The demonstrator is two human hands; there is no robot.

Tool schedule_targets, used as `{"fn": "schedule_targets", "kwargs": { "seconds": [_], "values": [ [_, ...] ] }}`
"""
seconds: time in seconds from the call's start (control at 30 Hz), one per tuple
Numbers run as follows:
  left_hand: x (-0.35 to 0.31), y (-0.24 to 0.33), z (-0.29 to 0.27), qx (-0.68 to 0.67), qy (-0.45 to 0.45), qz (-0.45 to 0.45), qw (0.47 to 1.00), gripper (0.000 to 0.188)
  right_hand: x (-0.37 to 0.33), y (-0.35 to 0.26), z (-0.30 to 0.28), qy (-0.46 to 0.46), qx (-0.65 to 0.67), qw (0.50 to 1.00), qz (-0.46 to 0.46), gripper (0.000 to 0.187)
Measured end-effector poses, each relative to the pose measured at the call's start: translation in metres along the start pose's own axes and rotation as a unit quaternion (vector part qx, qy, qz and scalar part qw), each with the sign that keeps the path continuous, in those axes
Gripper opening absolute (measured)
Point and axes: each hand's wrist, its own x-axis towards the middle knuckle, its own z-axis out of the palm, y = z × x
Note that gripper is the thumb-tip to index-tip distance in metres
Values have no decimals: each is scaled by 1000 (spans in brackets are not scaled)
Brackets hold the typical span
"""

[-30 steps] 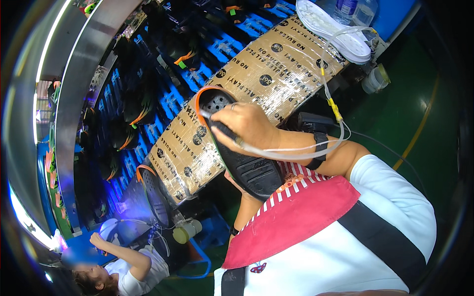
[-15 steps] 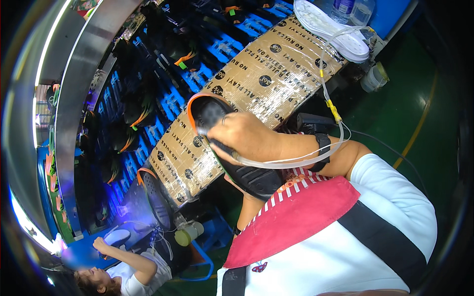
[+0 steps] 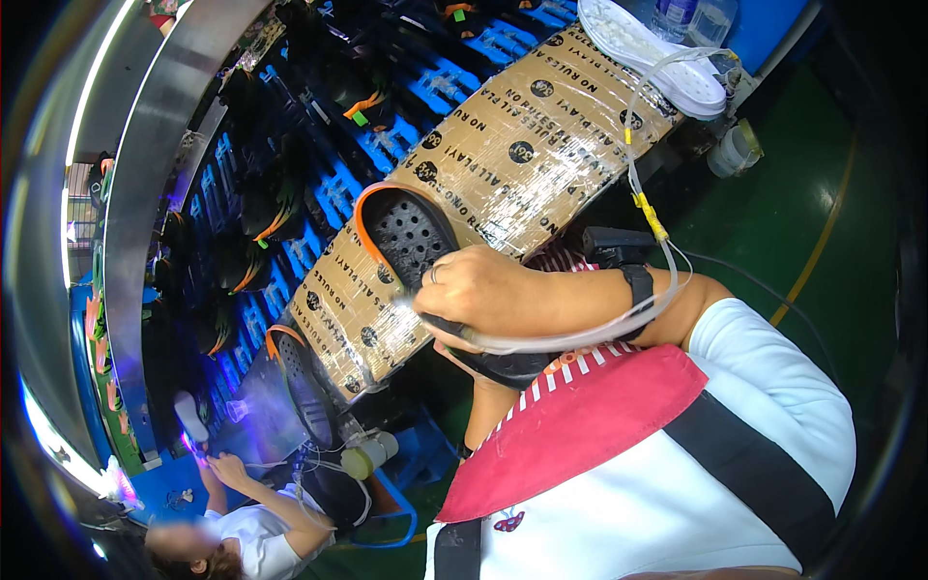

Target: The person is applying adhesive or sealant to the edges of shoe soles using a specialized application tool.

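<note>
A dark shoe sole with a perforated footbed and an orange rim lies tilted over the near edge of the cardboard-covered bench. My right hand is closed around a slim tube-fed applicator, whose blurred tip points left beside the sole's rim. A clear hose runs from the applicator back along my right forearm. Beneath the sole, my left hand supports its near end. Only a little of that hand shows; the sole and my right hand cover the rest.
Left of the cardboard stands another dark, orange-rimmed sole. A white sole and bottles stand at the far right. Dark shoe parts line the blue-slatted conveyor. A co-worker sits at lower left; a cup hangs right.
My right hand has shifted slightly toward me along the sole, uncovering more of the perforated footbed. The sole's orange end moved a little left. The co-worker's hands have come together near a raised pale sole.
</note>
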Motion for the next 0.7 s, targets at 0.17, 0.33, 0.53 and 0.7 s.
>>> {"fn": "schedule_targets", "kwargs": {
  "seconds": [0.17, 0.33, 0.53, 0.7],
  "values": [
    [3, 2, -1, -4, -6, 13, 1000, 72, -2, -1, -7, 90, 62, 993, 41, 11],
    [5, 2, -1, -1, -15, 19, 1000, 73, -15, -3, 5, 9, -32, 999, 17, 17],
    [8, 12, 0, -2, -32, 38, 999, 74, -14, -6, -1, 9, 193, 980, 47, 12],
    [10, 13, 0, -5, -41, 45, 998, 75, -27, 7, 9, 83, 49, 995, 23, 18]
  ]
}}
